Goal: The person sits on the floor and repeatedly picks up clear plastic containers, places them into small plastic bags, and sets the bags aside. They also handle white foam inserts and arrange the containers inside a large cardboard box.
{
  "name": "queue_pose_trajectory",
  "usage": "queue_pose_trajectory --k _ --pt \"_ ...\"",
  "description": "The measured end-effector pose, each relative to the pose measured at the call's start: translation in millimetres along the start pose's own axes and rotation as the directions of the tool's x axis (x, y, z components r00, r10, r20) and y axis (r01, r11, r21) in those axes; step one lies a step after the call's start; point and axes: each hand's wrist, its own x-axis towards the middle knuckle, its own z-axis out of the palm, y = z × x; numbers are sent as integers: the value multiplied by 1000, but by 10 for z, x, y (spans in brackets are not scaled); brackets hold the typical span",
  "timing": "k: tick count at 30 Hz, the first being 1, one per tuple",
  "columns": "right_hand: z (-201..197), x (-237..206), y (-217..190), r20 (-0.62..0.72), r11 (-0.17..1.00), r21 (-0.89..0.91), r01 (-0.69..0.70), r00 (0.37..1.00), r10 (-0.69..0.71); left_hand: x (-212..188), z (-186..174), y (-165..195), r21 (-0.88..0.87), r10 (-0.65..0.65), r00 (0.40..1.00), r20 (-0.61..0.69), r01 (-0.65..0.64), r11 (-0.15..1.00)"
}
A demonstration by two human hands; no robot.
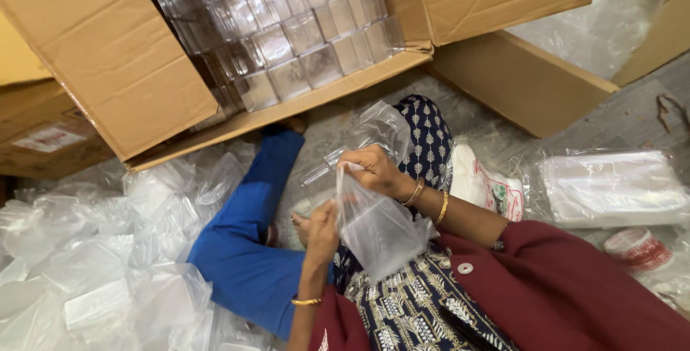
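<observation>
While we look down from the head camera, the fingers [357, 166] of our right hand [374, 171] are pinched tight on the upper edge of a clear plastic bag [374, 229], gathering the film into a small crumpled peak. Our left hand [321, 234] closes on the bag's left side lower down, thumb and fingers narrow, pressing the film between them. Both hands hold the same bag, which hangs between them just above our lap.

That bag is thin, see-through and slightly cloudy, with soft creases and a squarish shape showing inside it; we cannot tell for sure what fills it. Its bottom corner rests against the patterned navy cloth [402, 301] over our lap. Gold bangles [415, 193] circle the right wrist and another sits on the left wrist. A maroon sleeve [560, 286] covers the right arm, and a blue trouser leg [251, 243] stretches away to the left on the floor.

Beyond the hands, an open cardboard box [108, 63] lies tipped toward us, packed with rows of clear plastic containers [287, 35]. To the left, a heap of bagged clear items [93, 250] spreads across the floor. To the right lies a flat stack of plastic bags [611, 186], and near it a roll of tape [638, 248].
</observation>
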Motion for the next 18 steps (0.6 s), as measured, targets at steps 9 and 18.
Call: queue_pose_trajectory --k 9,18 --pt "50 239 -81 -37 998 -17 60 997 -61 -184 -284 348 310 2 979 -204 63 949" --pt "-266 102 263 10 619 742 -257 928 373 -1316 -2100 1284 782 782 251 -571 455 425"
